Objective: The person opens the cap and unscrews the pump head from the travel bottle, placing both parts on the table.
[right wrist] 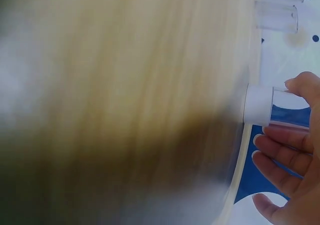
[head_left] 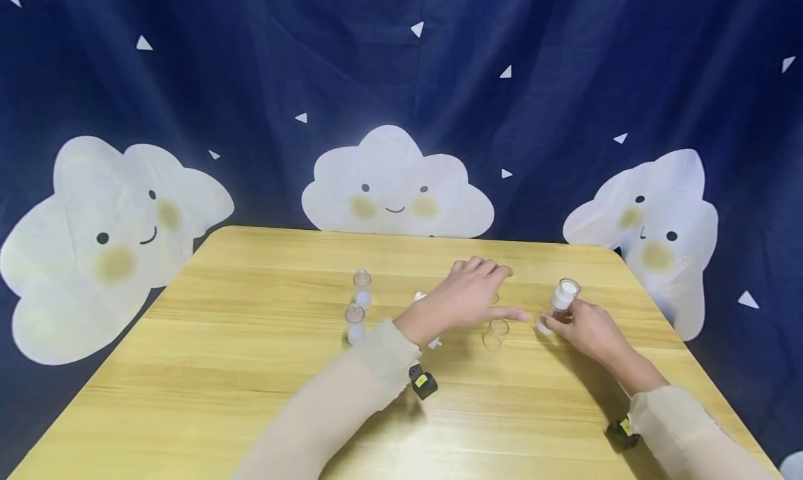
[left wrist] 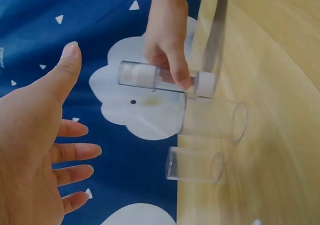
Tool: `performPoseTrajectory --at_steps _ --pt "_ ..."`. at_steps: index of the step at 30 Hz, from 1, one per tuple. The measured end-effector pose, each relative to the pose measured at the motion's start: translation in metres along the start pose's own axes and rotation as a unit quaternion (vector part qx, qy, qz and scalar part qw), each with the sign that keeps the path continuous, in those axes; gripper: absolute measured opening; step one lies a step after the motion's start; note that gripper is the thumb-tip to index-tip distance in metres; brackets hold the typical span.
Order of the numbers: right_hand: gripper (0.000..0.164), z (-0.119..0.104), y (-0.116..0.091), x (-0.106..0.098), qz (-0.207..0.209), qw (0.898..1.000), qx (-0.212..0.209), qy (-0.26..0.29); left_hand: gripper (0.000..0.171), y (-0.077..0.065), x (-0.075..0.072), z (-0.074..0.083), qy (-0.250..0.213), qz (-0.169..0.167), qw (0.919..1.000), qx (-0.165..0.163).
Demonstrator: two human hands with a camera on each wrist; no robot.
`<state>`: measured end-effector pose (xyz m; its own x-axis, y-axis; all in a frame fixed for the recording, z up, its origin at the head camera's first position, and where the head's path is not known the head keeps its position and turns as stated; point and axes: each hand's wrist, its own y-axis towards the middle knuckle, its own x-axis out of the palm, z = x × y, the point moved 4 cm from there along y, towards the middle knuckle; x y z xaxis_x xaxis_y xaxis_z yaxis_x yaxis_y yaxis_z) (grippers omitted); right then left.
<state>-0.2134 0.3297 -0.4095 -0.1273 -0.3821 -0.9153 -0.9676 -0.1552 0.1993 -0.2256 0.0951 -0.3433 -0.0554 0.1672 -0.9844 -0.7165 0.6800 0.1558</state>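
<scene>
2 hands over the wooden table (head_left: pixel 251 368). Right hand (head_left: pixel 586 327) grips a clear pump bottle (head_left: pixel 560 302) near its base, thumb and fingers curled round it. The bottle is a see-through cylinder with a white bottom cap and white insert near the top, tilted, lower end touching the table at the right of centre. The left wrist view shows the same bottle (left wrist: pixel 160 77) lying across the frame with fingertips pinching just above the white cap.

Left hand (head_left: pixel 467 295) hovers palm-down, fingers straight and spread, holding nothing; the left wrist view confirms the splayed fingers (left wrist: pixel 75 150). Just below its fingertips stand 2 clear open tubes: the nearer tube (head_left: pixel 495 332) and a second tube (left wrist: pixel 212 119) mostly hidden by the hand in the head view.

2 small capped bottles (head_left: pixel 359 306) stand left of the left wrist, one behind the other, whitish contents.

Hard to read: a white item (head_left: pixel 420 297) behind the left wrist is mostly covered. Right wrist view is heavily motion-blurred; only the bottle's white cap (right wrist: pixel 257 105), the fingers (right wrist: pixel 280 150) and the tubes at the top edge are legible. Blue cloud-print backdrop (head_left: pixel 395 187) behind.
</scene>
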Motion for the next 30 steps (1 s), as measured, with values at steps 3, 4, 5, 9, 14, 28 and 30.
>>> performPoseTrajectory --at_steps 3,4,5,9,14,28,30 --pt "0.030 -0.001 -0.003 0.000 0.001 1.000 0.000 -0.003 0.091 0.008 0.005 0.004 0.009 -0.006 0.9999 0.004" --pt "0.031 -0.002 -0.004 0.000 0.001 1.000 0.000 -0.004 0.091 0.010 0.007 0.006 0.011 -0.010 0.9999 0.005" --pt "0.032 -0.002 -0.005 0.001 0.000 1.000 0.001 -0.005 0.090 0.013 0.009 0.008 0.014 -0.013 0.9998 0.006" --pt "0.034 -0.006 -0.008 0.000 0.002 1.000 -0.006 -0.010 0.090 0.024 0.017 0.014 0.024 -0.024 0.9993 0.012" --pt "0.033 -0.009 -0.010 -0.001 0.011 1.000 -0.018 -0.015 0.088 0.038 0.026 0.022 0.009 -0.040 0.9989 0.024" --pt "0.031 -0.015 -0.015 0.001 0.022 0.998 -0.043 -0.028 0.086 0.062 0.042 0.036 -0.032 -0.065 0.9971 0.025" --pt "0.029 -0.016 -0.016 0.001 0.023 0.998 -0.048 -0.028 0.085 0.063 0.043 0.038 -0.033 -0.065 0.9970 0.028"
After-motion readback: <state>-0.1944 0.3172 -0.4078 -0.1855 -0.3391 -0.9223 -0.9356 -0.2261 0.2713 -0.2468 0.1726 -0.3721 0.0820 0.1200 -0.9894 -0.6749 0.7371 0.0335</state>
